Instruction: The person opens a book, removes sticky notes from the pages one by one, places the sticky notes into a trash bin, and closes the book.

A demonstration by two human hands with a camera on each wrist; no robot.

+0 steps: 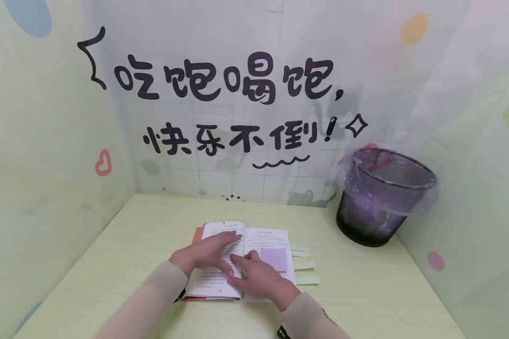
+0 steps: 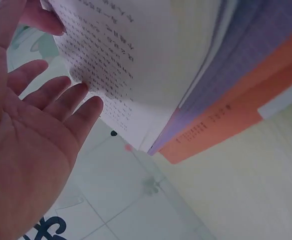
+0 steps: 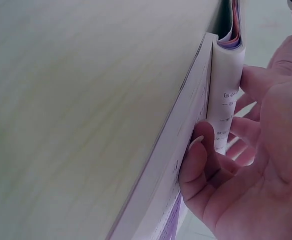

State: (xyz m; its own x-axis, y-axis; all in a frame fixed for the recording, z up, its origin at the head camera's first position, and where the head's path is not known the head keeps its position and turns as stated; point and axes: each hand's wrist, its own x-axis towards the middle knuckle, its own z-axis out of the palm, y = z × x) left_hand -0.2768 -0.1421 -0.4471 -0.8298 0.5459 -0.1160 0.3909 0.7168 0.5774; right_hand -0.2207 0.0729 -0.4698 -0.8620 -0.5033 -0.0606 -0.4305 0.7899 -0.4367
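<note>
An open book [image 1: 267,238] lies on the table with printed pages on both sides. My left hand [image 1: 208,253] is spread over the left page, fingers extended toward the gutter. In the left wrist view, its fingertips [image 2: 81,95] are at the printed page [image 2: 121,70]. My right hand [image 1: 258,278] rests at the gutter, pressing along the inner edge of the left page. Its outer fingers [image 3: 193,165] are bent against the right page in the right wrist view. A purple sticky note [image 1: 275,259] is on the right page, just beyond the right hand.
Pale green page tabs [image 1: 306,266] stick out from the book's right edge. An orange cover [image 2: 205,130] shows under the left pages. A dark wastebasket [image 1: 371,221] with a clear purple liner stands at the back right, and printed sheeting [image 1: 237,179] walls the table [image 1: 131,245].
</note>
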